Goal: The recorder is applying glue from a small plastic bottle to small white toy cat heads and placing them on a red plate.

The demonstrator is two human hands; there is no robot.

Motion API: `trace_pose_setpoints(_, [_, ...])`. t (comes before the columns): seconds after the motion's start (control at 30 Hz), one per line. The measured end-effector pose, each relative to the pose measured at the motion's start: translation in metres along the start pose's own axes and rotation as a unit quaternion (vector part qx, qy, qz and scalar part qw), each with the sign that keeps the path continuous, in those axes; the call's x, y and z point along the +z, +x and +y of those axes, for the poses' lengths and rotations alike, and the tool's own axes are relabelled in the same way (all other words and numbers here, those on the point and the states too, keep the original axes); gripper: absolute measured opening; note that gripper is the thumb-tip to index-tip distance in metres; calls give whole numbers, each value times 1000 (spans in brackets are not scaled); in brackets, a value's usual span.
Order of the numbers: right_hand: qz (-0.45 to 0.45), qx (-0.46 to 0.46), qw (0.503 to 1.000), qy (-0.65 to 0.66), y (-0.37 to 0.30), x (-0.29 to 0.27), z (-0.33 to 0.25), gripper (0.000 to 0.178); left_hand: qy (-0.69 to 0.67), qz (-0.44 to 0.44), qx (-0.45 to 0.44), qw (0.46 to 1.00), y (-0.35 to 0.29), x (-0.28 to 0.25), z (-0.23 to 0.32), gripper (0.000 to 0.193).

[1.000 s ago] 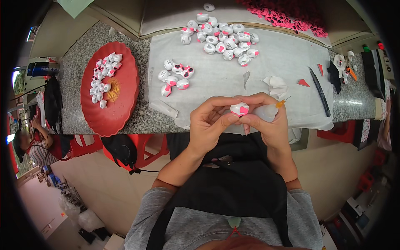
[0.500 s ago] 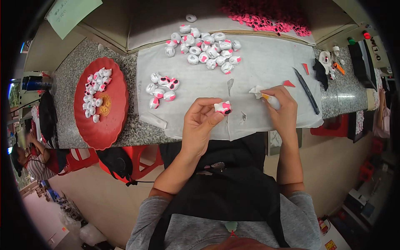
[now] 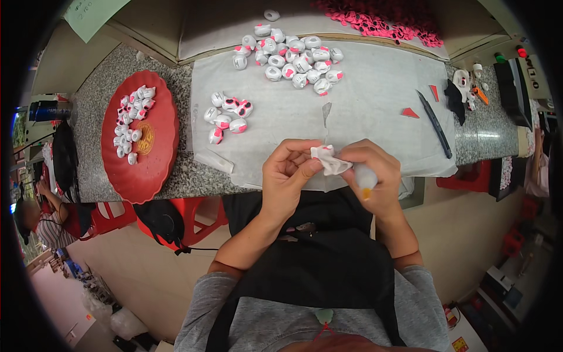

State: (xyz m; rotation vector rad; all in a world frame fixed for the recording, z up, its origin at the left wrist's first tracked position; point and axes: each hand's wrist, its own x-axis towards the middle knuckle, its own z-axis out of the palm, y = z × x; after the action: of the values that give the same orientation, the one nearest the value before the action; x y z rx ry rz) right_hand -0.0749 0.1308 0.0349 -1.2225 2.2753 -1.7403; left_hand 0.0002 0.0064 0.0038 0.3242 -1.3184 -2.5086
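Figurine (image 3: 322, 152) in head view is resting in left hand (image 3: 284, 176) above table (image 3: 185, 108), fingers pinching it, tissue (image 3: 336, 167) partly covering it; facing and long axis escaping clear reading. Right hand (image 3: 381, 173) is pinching tissue between fingers, also holding bottle (image 3: 365, 175), orange tip (image 3: 367, 193) pointing towards apron (image 3: 311, 264), long axis running same way. Figurine probably feeling light, stiff, slippery; sides likely suiting grip. Tissue probably bending softly.

White figure (image 3: 320, 153) partly hidden by cloth (image 3: 335, 166) and left grip (image 3: 284, 178); green note (image 3: 94, 16) cut by top edge.
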Motion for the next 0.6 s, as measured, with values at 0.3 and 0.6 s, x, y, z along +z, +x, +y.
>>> trace_pose_setpoints(0.3, [56,154,985,-46,1,-28,8,29,9,-21,-20,1000,7,-4,2,25])
trace_pose_setpoints(0.6, [10,183,967,180,3,3,-2,21,-5,-31,-33,999,5,0,2,26])
